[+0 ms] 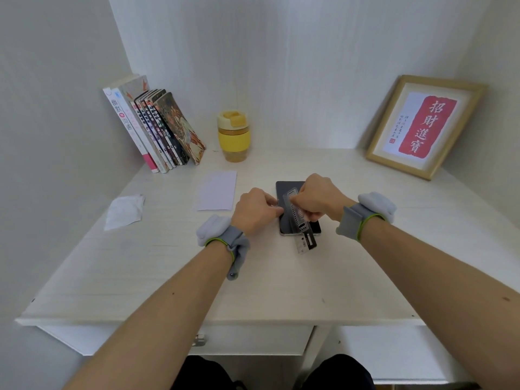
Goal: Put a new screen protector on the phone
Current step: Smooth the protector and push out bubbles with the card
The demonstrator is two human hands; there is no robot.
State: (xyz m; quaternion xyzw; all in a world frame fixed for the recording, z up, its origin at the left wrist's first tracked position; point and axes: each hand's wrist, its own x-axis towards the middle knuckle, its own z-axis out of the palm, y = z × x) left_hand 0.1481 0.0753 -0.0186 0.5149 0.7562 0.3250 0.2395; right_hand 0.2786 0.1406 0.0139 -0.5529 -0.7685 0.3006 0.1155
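Note:
A dark phone (pixel 287 224) lies flat on the white desk (pixel 253 277), screen up. Across it lies a clear screen protector film with a printed strip (pixel 301 220); its tab end (pixel 306 244) juts past the phone's near edge. My right hand (pixel 318 197) hovers over the phone's upper half, with curled fingers pinching the strip. My left hand (pixel 254 211) sits at the phone's left edge, its fingertips pinching the film's left side. Both hands hide much of the phone.
A pale rectangular paper sleeve (pixel 217 190) lies left of the phone and a crumpled white wipe (pixel 123 211) further left. A row of leaning books (pixel 157 130), a yellow cup (pixel 233 135) and a framed red print (pixel 422 125) stand at the back.

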